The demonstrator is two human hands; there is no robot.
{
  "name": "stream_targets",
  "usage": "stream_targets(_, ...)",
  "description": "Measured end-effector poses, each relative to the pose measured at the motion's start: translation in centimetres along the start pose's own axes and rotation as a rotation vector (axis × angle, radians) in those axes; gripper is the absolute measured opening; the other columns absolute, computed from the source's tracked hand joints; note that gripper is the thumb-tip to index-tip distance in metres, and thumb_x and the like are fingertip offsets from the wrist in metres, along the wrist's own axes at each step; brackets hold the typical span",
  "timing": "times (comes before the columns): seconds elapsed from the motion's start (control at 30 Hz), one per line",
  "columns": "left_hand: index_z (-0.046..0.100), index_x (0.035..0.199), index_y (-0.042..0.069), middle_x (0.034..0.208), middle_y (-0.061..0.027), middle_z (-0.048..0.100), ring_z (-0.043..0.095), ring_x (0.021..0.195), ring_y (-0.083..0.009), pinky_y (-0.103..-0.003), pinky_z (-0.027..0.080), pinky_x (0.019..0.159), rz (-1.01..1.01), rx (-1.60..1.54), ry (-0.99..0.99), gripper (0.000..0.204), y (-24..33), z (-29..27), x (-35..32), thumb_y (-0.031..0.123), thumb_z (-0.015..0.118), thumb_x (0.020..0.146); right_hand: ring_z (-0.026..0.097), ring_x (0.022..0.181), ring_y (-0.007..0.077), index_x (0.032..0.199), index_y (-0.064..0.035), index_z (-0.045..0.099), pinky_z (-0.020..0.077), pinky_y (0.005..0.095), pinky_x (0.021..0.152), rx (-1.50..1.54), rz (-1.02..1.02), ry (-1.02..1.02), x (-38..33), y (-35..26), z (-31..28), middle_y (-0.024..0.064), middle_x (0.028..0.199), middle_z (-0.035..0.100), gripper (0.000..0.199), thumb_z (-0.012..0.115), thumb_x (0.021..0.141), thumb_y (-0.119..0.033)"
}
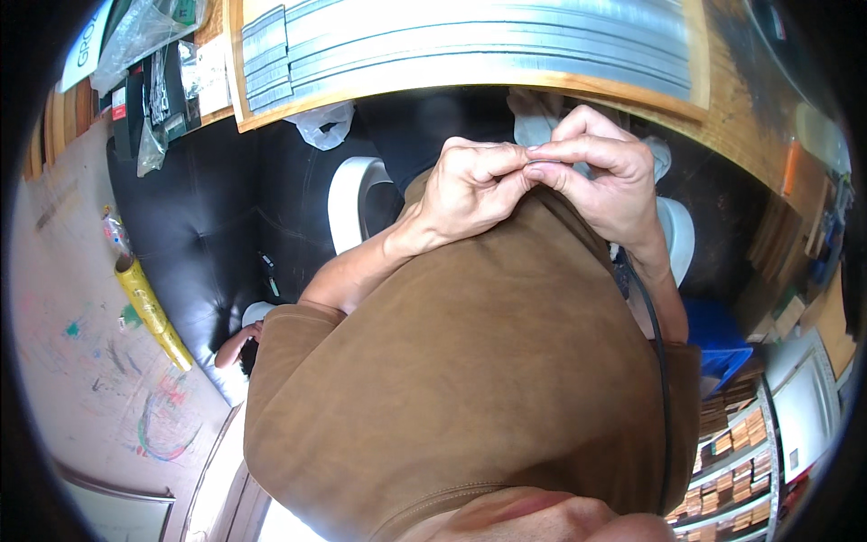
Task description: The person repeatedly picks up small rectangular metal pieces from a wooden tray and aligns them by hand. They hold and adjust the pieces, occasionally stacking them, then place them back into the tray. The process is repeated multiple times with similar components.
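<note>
Both hands meet near one o'clock, the left hand (474, 185) and right hand (610, 172) pinched together at the fingertips around a thin dark piece (542, 162), mostly hidden and too small to identify. Its handling looks unfinished; how much is left, I cannot tell. Beyond, at twelve o'clock, grey strips (488, 43) fill a wooden tray (650, 100) on the tabletop (745, 126), seemingly already laid out. Farther off: a yellow tube (153, 312) near nine o'clock, stacked wooden blocks (748, 432) at four.
</note>
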State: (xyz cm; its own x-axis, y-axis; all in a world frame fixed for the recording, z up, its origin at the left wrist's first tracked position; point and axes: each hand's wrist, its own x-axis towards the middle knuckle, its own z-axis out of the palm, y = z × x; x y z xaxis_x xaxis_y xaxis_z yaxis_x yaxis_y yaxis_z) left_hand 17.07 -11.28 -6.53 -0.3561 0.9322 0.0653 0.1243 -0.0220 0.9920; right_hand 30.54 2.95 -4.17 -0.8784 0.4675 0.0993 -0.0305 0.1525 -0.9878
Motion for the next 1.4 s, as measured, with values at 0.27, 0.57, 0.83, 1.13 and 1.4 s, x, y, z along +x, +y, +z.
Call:
stream_targets(0.27, 0.076, 0.1, 0.0, 0.07, -0.0153, 0.069, 0.064, 0.055, -0.0149, -0.027, 0.048, 0.051, -0.083, -0.022, -0.046, 0.011, 0.38, -0.25, -0.03, 0.004, 0.074, 0.089, 0.061, 0.075, 0.0115, 0.095, -0.0001, 0.079, 0.0481, 0.0231, 0.065, 0.019, -0.011, -0.028, 0.09, 0.11, -0.06, 0.0046, 0.083, 0.067, 0.019, 0.082, 0.078, 0.006)
stream_targets(0.57, 0.077, 0.101, 0.001, 0.075, -0.0169, 0.072, 0.07, 0.061, -0.0166, -0.027, 0.053, 0.054, -0.024, 0.037, -0.04, 0.012, 0.57, -0.36, 0.08, 0.003, 0.073, 0.089, 0.06, 0.074, 0.0107, 0.094, -0.001, 0.079, 0.0475, 0.0225, 0.063, 0.016, -0.049, -0.024, 0.01, 0.41, 0.1, 0.004, 0.082, 0.066, 0.018, 0.084, 0.077, 0.003)
stream_targets(0.83, 0.075, 0.096, 0.0, 0.066, -0.0138, 0.066, 0.059, 0.052, -0.0143, -0.028, 0.046, 0.049, -0.1, -0.011, -0.096, 0.008, 0.61, -0.63, 0.05, 0.003, 0.072, 0.09, 0.061, 0.073, 0.0095, 0.092, -0.0036, 0.08, 0.0473, 0.0232, 0.063, 0.016, -0.004, -0.011, -0.03, 0.31, 0.09, 0.0023, 0.082, 0.066, 0.012, 0.083, 0.08, -0.001)
stream_targets(1.13, 0.077, 0.102, 0.001, 0.068, -0.0131, 0.069, 0.06, 0.055, -0.0095, -0.026, 0.046, 0.05, -0.044, -0.05, -0.071, 0.012, 0.03, -0.58, 0.26, 0.008, 0.075, 0.092, 0.063, 0.076, 0.0113, 0.097, -0.001, 0.079, 0.0493, 0.0227, 0.065, 0.006, 0.0, 0.027, -0.29, -0.16, 0.35, 0.0052, 0.085, 0.068, 0.019, 0.084, 0.079, 0.002)
stream_targets(1.4, 0.078, 0.105, 0.002, 0.072, -0.0131, 0.073, 0.067, 0.06, -0.0119, -0.025, 0.05, 0.053, -0.045, -0.036, -0.058, 0.015, 0.53, -0.63, 0.31, 0.01, 0.076, 0.091, 0.068, 0.078, 0.0124, 0.096, -0.0021, 0.078, 0.0535, 0.0233, 0.068, 0.01, -0.049, 0.055, -0.42, 0.13, 0.17, 0.006, 0.086, 0.072, 0.016, 0.083, 0.081, 0.0)
